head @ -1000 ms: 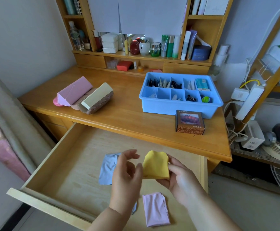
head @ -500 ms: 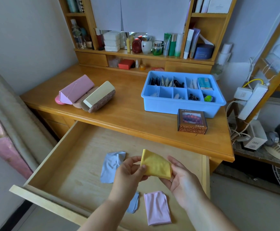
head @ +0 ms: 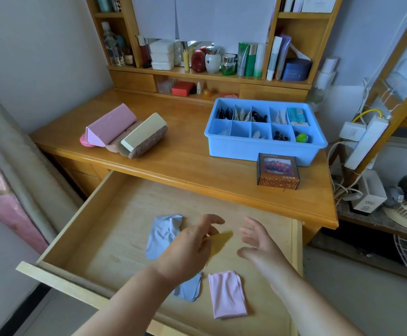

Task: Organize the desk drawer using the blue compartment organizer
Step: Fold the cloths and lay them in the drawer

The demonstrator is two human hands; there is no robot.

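Wooden desk, open drawer, shelves

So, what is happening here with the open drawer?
A person is sorting small folded cloths over the open desk drawer. The left hand has a yellow cloth by its fingers, though the motion blur hides whether it grips it. The right hand is open beside it and holds nothing. A light blue cloth and a pink cloth lie on the drawer floor. The blue compartment organizer, partly filled, stands on the desktop, not yet in the drawer.
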